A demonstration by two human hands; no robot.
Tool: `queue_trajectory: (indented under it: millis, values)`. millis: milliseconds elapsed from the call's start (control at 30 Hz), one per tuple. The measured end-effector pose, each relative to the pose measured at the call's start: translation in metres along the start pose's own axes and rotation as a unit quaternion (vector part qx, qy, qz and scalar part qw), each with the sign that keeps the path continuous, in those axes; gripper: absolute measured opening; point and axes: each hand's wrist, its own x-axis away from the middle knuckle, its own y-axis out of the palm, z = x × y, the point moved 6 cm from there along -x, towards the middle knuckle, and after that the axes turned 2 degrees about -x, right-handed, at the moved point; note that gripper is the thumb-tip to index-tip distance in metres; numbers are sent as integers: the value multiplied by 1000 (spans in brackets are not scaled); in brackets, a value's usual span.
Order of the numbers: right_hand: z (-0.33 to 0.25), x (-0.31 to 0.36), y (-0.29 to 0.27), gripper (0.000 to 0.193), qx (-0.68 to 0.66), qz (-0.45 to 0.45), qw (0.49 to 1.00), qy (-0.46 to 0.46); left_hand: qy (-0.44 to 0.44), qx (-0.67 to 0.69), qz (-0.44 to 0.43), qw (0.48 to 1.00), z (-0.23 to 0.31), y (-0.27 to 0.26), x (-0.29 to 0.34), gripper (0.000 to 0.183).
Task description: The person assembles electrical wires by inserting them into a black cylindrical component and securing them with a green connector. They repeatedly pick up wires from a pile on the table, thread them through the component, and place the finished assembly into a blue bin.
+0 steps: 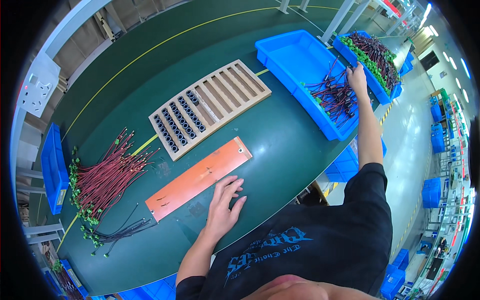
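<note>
My left hand (223,207) lies at the near side of the green table, its fingers loosely stretched and holding nothing. Just beyond its fingertips is a long orange board (192,182) with a small hole at each end. My right arm reaches far out to the right. My right hand (356,80) is over the right side of a large blue tray (281,57), fingers curled in; what they hold, if anything, is hidden. Inside that tray, beside the hand, lies a pile of dark red and black wires (334,95) with black cylindrical parts and green connectors.
A wooden slotted rack (240,97) holds rows of black ring-shaped parts (176,122). On the left are a heap of red wires (112,172) with green connectors, some black wires (122,231) and a blue bin (54,167). Another blue tray (350,55) full of wires stands at far right.
</note>
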Motion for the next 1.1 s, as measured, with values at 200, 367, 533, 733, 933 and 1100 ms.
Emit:
queue_trajectory:
  millis: [200, 367, 533, 733, 933, 1100]
  values:
    - [-108, 60, 31, 25, 39, -127, 940, -315, -3, -46, 5, 999, 0, -4, 5, 37]
    - [-117, 62, 46, 20, 252, -264, 908, -206, 5, -49, -23, 999, -3, 1, 3, 24]
    - [-327, 123, 22, 16, -135, -60, 877, -457, 16, -62, -16, 998, -9, -4, 7, 21]
    - [-444, 226, 116, 23, -221, -217, 861, -404, 110, -85, 26, 990, -4, -8, 13, 17]
    - [-446, 250, 154, 23, -189, -119, 876, -426, 181, -309, 125, 925, 16, -82, 32, 20]
    - [-448, 243, 135, 21, -257, -164, 892, -334, 14, -599, 196, 776, -20, -264, 64, 28]
